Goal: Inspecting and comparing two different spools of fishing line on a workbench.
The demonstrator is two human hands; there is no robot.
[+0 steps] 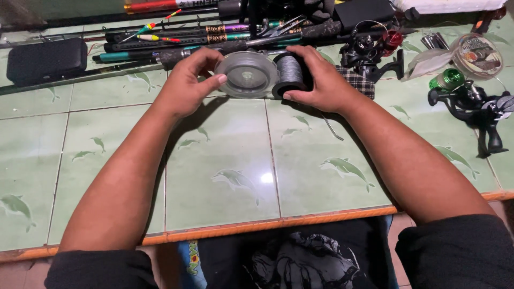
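Two hands meet above the green tiled tabletop (225, 176): our left hand (184, 88) pinches the clear line spool (246, 74) by its rim, our right hand (321, 80) wraps the grey braid spool (290, 72), held side by side, probably to compare them. Fishing rods (176, 37) lie beyond.

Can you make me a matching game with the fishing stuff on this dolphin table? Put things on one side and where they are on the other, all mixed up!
Things:
1. Clear round plastic spool lid
2. Spool of grey braided line
3. Flat black rectangular case
4. Black fishing reel with green metal knob

Places:
A. On the green tiles at the far left
B. Gripped in the right hand
C. On the tiles at the far right
D. Held by the left hand

Pairs: 1-D, 2-B, 3-A, 4-C
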